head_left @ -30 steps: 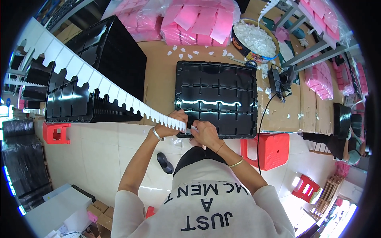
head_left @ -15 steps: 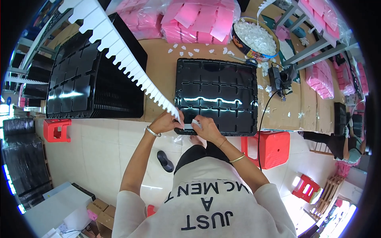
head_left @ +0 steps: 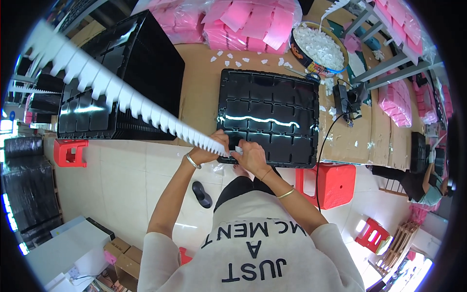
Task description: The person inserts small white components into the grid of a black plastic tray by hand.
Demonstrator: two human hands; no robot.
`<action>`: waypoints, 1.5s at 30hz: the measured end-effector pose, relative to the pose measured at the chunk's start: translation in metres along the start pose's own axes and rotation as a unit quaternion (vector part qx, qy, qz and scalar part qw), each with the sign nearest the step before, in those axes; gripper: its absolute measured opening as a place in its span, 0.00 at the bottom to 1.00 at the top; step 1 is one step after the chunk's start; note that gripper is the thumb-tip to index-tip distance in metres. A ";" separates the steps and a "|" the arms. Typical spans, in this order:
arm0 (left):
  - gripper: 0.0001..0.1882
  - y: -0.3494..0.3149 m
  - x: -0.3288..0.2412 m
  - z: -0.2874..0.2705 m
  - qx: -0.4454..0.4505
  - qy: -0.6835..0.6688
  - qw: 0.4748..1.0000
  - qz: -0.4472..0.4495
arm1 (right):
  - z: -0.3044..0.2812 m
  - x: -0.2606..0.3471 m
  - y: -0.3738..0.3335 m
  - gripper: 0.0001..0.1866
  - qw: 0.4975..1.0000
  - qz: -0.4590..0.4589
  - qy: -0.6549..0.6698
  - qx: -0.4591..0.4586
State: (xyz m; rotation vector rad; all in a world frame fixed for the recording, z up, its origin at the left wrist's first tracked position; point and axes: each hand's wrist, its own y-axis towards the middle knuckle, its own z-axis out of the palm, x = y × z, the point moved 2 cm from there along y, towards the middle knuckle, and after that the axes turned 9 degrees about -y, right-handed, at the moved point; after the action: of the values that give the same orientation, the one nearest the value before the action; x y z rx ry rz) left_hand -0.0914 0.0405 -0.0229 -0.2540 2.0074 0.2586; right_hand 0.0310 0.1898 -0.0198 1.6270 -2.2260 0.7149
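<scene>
A workshop seen from above: a cardboard-covered table (head_left: 199,82) runs across the upper half, above a pale tiled floor (head_left: 126,180) dotted with red plastic stools (head_left: 327,184). A stack of black trays (head_left: 121,78) sits at the left of the table, a single black tray (head_left: 270,114) lies flat at its near edge, bags of pink packets (head_left: 233,24) line the far side, and a round tub of white pieces (head_left: 318,48) stands to the right.

A long white strip with a saw-toothed edge (head_left: 121,97) stretches diagonally, its long axis running from the upper left, over the stacked trays, down to the near edge of the single tray, where its lower end meets both hands.

The left hand (head_left: 211,151) is closed around the strip's lower end, wrist braceleted, forearm angled up from the lower left. The right hand (head_left: 253,155), just beside it, pinches a small white piece (head_left: 238,149) at the strip's tip, fingers curled, elbow bent outward.
</scene>
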 end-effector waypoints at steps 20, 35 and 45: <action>0.07 0.021 -0.006 -0.002 0.099 0.105 0.986 0.080 | -0.009 -0.013 -0.014 0.10 0.980 -0.065 0.182 -0.036; 0.06 0.004 -0.009 -0.009 -0.003 -0.081 0.996 0.030 | -0.037 0.018 0.005 0.07 0.977 -0.074 0.198 -0.008; 0.05 -0.033 -0.078 0.031 -0.278 -0.468 0.813 -0.207 | -0.038 -0.052 -0.059 0.14 0.738 0.137 0.656 0.079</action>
State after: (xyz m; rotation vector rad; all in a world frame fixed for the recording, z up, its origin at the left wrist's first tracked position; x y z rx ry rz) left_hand -0.0215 0.0228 0.0317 -0.7578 0.8221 0.5592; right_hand 0.1012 0.2386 -0.0017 0.3806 -1.2686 1.5109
